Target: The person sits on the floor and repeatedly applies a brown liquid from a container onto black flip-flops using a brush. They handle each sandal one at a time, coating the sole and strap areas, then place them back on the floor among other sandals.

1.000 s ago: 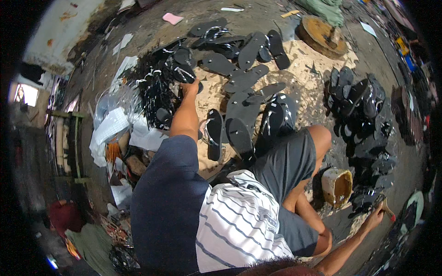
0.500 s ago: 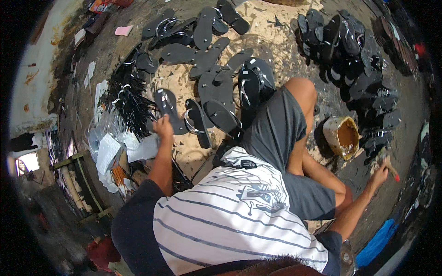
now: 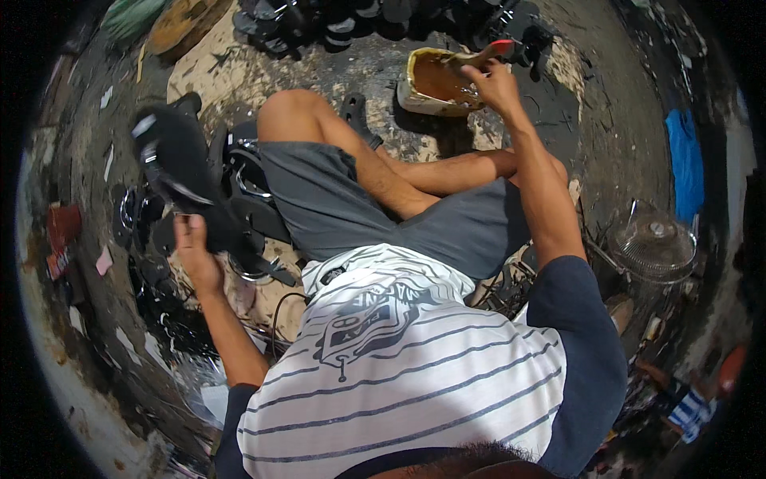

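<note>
My left hand (image 3: 197, 251) is closed on the heel end of a black flip-flop (image 3: 179, 156), raised at the left and slightly blurred by motion. Its strap carries shiny trim, and a pale patch shows near the toe. My right hand (image 3: 495, 86) grips a brush (image 3: 484, 54) whose handle ends in a red tip. The bristle end is dipped into a cut-open, yellowish container (image 3: 437, 105) of amber-brown liquid, probably glue. Several more black flip-flops (image 3: 259, 215) lie below and beside the raised one, partly hidden by it.
Piles of black footwear (image 3: 343, 20) line the far side. A dark clog (image 3: 353, 112) sits beyond my crossed legs. On the right are a round wire-guarded fan (image 3: 654, 246) and a blue cloth (image 3: 685, 164). Clear plastic (image 3: 195, 379) lies at the lower left, and another person (image 3: 688, 409) is at the lower right.
My view has turned to the right. My left hand has lifted a flip-flop from among the others. The brush in my right hand has moved from beside the container into it.
</note>
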